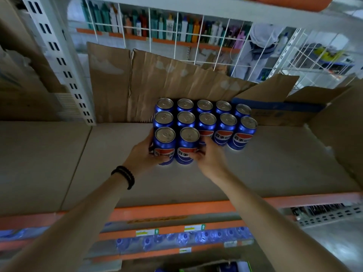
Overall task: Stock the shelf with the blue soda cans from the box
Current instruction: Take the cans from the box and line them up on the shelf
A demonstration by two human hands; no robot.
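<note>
At the centre of the frame, the left hand (144, 154) gripped one blue soda can (164, 145) and the right hand (208, 157) gripped its neighbour (187, 145), both standing on the shelf (98, 163) against the stocked rows (206, 118). Full cans would likely feel heavy, rigid and smooth, perhaps slippery; gripping round the mid-body seemed surest. Cardboard (157, 79) stood behind.

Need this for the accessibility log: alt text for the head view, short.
Seen from above, a person's left hand and right hand each grip one blue soda can at the front of a block of twelve upright cans on a shelf. Torn cardboard stands behind the cans; a black beaded bracelet is on the left wrist.
</note>
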